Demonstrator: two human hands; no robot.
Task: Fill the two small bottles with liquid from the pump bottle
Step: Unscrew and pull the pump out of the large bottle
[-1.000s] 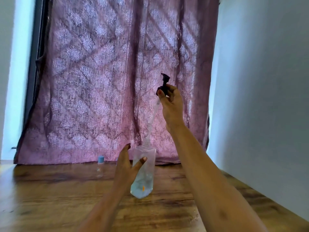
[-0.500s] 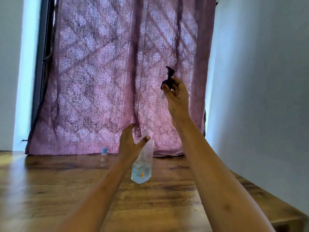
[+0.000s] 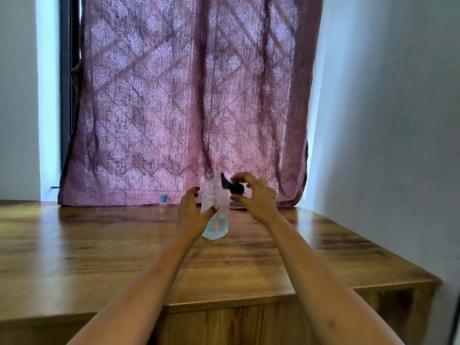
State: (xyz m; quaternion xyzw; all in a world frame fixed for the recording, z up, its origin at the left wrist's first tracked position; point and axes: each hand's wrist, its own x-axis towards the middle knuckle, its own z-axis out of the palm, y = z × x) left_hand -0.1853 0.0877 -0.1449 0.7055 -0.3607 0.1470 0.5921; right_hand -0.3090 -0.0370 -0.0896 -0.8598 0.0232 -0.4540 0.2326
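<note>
Wooden tabletop (image 3: 99,245) before a mauve patterned curtain (image 3: 186,95): my clear plastic pump bottle (image 3: 216,220) stands mid-table, left hand (image 3: 191,215) curled round it for steadiness. Right hand (image 3: 258,200) pinches its black pump head (image 3: 232,188), seemingly at the neck; blurred. Small blue-capped bottle (image 3: 163,207) waits leftward.

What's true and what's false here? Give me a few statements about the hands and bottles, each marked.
1. The right hand pinches the black plastic pump head. True.
2. The pump head sits screwed onto the tall clear plastic pump bottle. False: it is off, beside the neck.
3. The small clear bottle with a blue cap stands near the purple patterned curtain. True.
4. The pump bottle lies flat on the brown wooden table. False: it stands.
</note>
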